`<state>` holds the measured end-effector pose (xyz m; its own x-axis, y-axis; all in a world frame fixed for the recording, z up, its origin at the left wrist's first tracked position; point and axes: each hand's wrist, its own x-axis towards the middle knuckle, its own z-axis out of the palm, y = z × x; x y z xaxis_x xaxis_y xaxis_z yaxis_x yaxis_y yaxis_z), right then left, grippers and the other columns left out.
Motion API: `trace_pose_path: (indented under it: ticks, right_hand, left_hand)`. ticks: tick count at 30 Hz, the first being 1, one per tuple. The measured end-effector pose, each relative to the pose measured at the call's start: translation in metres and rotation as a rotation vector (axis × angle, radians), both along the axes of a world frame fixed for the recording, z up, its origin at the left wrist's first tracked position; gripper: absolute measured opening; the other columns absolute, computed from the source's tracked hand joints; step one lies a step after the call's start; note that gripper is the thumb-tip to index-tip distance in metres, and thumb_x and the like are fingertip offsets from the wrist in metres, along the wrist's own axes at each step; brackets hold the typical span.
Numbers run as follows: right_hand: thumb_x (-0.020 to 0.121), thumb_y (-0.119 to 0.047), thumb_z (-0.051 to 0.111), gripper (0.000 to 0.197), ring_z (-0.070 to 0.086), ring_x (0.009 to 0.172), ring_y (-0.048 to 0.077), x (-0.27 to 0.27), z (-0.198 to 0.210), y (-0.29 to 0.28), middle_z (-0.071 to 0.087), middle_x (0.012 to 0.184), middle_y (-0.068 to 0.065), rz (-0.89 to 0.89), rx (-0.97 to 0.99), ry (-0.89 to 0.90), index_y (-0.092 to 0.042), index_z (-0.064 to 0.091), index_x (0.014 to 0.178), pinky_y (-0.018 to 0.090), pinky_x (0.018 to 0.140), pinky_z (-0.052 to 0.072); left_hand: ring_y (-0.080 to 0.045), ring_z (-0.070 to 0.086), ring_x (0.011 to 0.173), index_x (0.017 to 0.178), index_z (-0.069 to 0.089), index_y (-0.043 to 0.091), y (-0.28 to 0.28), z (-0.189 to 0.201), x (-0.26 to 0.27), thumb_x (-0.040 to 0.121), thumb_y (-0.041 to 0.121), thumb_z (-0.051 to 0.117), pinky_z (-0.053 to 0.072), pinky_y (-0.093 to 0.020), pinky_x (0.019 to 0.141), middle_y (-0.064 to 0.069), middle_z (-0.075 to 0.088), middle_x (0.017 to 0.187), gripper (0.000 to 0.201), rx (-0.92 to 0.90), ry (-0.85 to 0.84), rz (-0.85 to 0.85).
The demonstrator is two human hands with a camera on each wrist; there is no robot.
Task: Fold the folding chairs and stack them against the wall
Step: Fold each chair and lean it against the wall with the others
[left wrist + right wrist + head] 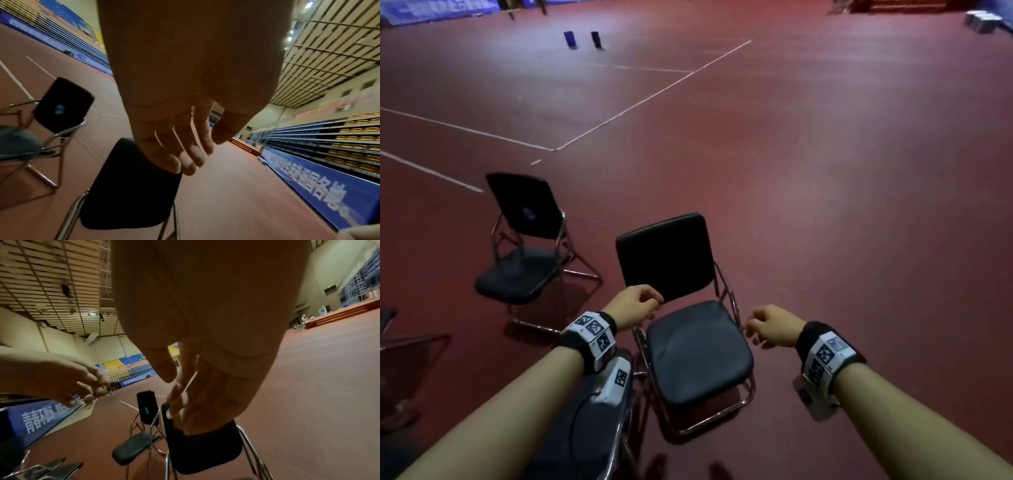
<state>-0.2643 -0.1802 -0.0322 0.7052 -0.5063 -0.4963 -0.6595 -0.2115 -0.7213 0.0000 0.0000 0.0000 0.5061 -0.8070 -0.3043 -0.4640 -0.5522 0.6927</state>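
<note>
Floor [825,171], red and marked with white court lines, spreads wide around the near chair [698,346], which stands unfolded, seat down. Beyond it to its left a second chair [524,246] is open too, and parts of others show at the frame's lower left (their state is unclear). No wall with stacked chairs is in view, so most of the task seems left. Left hand [635,308] hovers by the near chair's backrest, right hand [770,329] beside its seat; each grip is loose and empty.
</note>
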Motion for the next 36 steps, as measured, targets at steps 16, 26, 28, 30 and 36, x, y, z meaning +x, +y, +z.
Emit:
trace_pose_path:
  ticks: [16,26,28,30,36]
  right_hand:
    - [0.098,-0.016,0.044,0.028,0.068,0.073,0.016,0.018,-0.022,-0.236,0.075,0.100,0.006,0.438,-0.168,0.302,-0.010,0.067,0.113,0.035,0.073,0.060]
    - [0.095,-0.019,0.044,0.030,0.074,0.085,0.024,0.116,-0.011,-0.342,0.077,0.095,0.007,0.678,-0.225,0.215,-0.009,0.070,0.107,0.038,0.073,0.063]
    - [0.093,-0.021,0.044,0.031,0.075,0.084,0.024,0.138,-0.013,-0.351,0.077,0.093,0.007,0.717,-0.234,0.211,-0.011,0.070,0.106,0.038,0.072,0.063]
    - [0.093,-0.023,0.044,0.030,0.075,0.083,0.025,0.182,-0.023,-0.380,0.076,0.093,0.007,0.787,-0.280,0.208,-0.012,0.070,0.105,0.040,0.073,0.063]
    - [0.095,-0.025,0.045,0.032,0.067,0.102,0.031,0.260,-0.033,-0.438,0.071,0.112,0.010,0.927,-0.376,0.247,-0.011,0.065,0.116,0.044,0.090,0.056]
  left_hand:
    - [-0.014,0.065,0.064,0.089,0.065,0.016,-0.142,0.010,-0.025,0.097,0.012,0.051,0.045,-0.022,0.049,-0.002,0.072,0.084,0.016,-0.049,0.011,0.510]
    - [-0.015,0.066,0.069,0.098,0.068,0.014,-0.230,-0.003,-0.005,0.098,0.015,0.050,0.047,-0.025,0.053,-0.004,0.073,0.096,0.018,0.002,0.058,0.721]
    - [-0.015,0.065,0.067,0.097,0.067,0.015,-0.241,-0.011,0.007,0.099,0.016,0.051,0.046,-0.025,0.053,-0.005,0.073,0.098,0.017,-0.003,0.081,0.781]
    - [-0.014,0.063,0.066,0.099,0.066,0.015,-0.268,-0.031,0.038,0.100,0.017,0.049,0.044,-0.023,0.051,-0.006,0.072,0.100,0.017,-0.001,0.121,0.834]
    - [-0.015,0.064,0.067,0.098,0.062,0.019,-0.311,-0.059,0.093,0.100,0.018,0.046,0.046,-0.023,0.052,-0.007,0.071,0.106,0.017,0.087,0.208,0.886]
